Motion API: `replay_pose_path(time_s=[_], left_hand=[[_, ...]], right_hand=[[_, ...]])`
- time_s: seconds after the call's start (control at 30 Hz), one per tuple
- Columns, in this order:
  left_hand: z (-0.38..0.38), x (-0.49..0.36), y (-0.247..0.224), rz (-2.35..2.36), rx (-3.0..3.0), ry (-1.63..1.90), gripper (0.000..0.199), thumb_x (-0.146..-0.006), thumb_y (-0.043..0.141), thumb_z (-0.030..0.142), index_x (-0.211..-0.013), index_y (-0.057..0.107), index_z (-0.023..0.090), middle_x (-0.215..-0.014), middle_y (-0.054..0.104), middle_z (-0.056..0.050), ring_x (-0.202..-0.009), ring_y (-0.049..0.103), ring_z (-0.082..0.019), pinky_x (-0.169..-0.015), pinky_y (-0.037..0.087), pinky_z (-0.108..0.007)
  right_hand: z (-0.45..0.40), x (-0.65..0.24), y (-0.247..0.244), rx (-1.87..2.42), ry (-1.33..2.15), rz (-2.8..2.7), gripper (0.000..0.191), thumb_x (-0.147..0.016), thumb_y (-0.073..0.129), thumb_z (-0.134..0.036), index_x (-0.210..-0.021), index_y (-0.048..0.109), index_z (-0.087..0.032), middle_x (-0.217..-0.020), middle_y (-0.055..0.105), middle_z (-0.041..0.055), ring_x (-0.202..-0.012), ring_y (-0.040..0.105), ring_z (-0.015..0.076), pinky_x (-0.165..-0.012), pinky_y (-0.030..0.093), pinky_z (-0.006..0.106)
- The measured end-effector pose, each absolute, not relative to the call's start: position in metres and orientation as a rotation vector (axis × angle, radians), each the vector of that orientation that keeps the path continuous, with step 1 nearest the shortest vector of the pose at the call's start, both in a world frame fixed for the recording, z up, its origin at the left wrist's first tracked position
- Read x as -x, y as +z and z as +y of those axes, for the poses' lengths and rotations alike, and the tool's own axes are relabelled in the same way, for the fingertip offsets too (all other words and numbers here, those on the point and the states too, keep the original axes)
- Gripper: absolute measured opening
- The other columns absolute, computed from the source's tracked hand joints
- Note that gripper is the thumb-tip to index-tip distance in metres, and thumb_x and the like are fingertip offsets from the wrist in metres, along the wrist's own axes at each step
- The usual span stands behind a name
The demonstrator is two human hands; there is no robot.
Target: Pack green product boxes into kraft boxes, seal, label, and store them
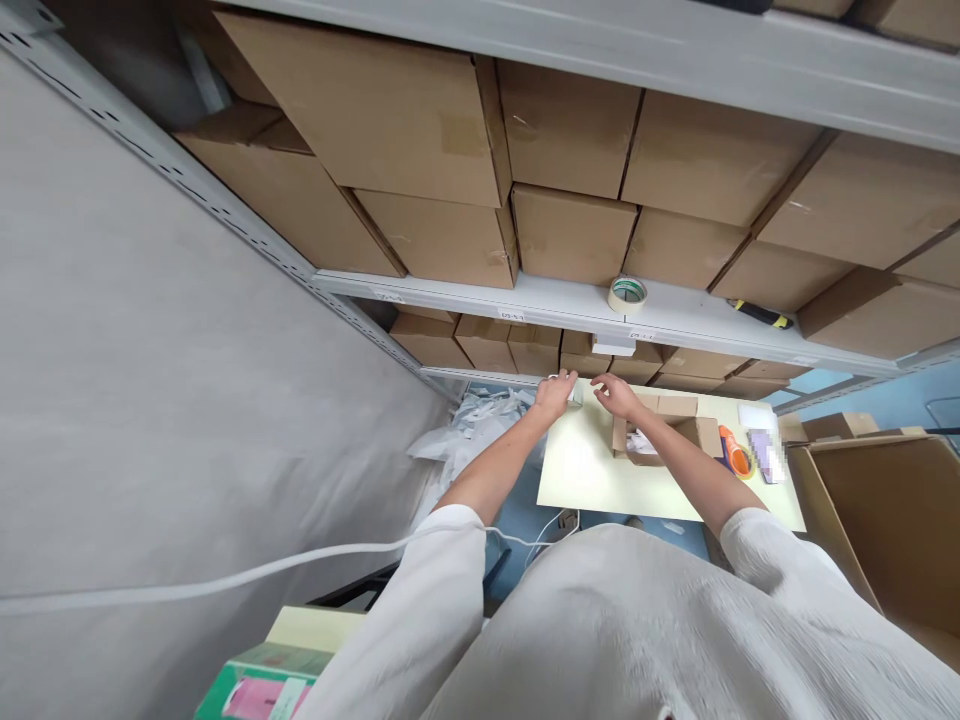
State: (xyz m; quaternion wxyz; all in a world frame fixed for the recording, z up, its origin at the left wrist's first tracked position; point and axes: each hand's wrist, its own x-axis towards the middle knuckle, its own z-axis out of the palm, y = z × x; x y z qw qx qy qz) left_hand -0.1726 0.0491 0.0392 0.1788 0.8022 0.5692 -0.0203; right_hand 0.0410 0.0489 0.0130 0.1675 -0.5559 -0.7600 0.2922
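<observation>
My left hand (556, 392) is at the back left corner of the pale yellow table (585, 470), its fingers closed round a small whitish item (575, 394) that is mostly hidden. To its right, my right hand (615, 394) hovers by the back edge with fingers curled together; whether they hold anything is too small to make out. An open cardboard box (677, 405) with white contents (640, 442) stands on the table, partly behind my right forearm.
An orange tape dispenser (736, 455) lies right of the box. Shelves of cartons (574, 232) rise behind, holding a tape roll (627, 293) and a yellow-black cutter (759, 314). A large open carton (892, 510) stands at right; a white cable (225, 580) crosses at left.
</observation>
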Motion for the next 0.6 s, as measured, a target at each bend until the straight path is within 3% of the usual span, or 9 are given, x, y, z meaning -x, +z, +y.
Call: replay_pose_path(time_s=[0.17,0.37,0.43,0.6], left_hand=[[0.048,0.185,0.083,1.619,-2.302,0.101,0.056,-0.094,0.070,0.014,-0.145,0.049,0.024,-0.140,0.058,-0.017,-0.117,0.071,-0.036,-0.101,0.055,-0.046],[0.037,0.186,0.137,1.566,-2.272,0.388,0.063,-0.093,0.078,0.034,-0.148,0.049,0.030,-0.141,0.058,-0.012,-0.120,0.069,-0.037,-0.098,0.056,-0.044],[0.032,0.177,0.142,1.505,-2.265,0.433,0.064,-0.091,0.080,0.039,-0.147,0.049,0.032,-0.141,0.059,-0.010,-0.121,0.070,-0.036,-0.094,0.056,-0.042],[0.020,0.133,0.124,1.346,-2.239,0.516,0.069,-0.086,0.084,0.035,-0.146,0.051,0.029,-0.144,0.063,-0.010,-0.124,0.068,-0.034,-0.091,0.056,-0.037]], right_hand=[[0.051,-0.053,0.017,1.607,0.790,-2.063,0.042,-0.093,0.062,-0.022,-0.135,0.068,-0.021,-0.133,0.071,0.0126,-0.109,0.072,0.0262,-0.104,0.057,0.043],[0.044,-0.077,0.031,1.533,0.815,-1.935,0.101,-0.081,0.080,-0.037,-0.170,0.034,-0.025,-0.165,0.043,0.0165,-0.142,0.056,0.0341,-0.120,0.049,0.052],[0.040,-0.092,0.036,1.500,0.798,-1.919,0.105,-0.079,0.081,-0.037,-0.171,0.032,-0.027,-0.165,0.041,0.0162,-0.146,0.052,0.0350,-0.123,0.046,0.053],[0.023,-0.155,0.041,1.526,0.685,-1.972,0.091,-0.073,0.083,-0.028,-0.158,0.049,-0.028,-0.152,0.051,0.0126,-0.143,0.054,0.0343,-0.124,0.046,0.052]])
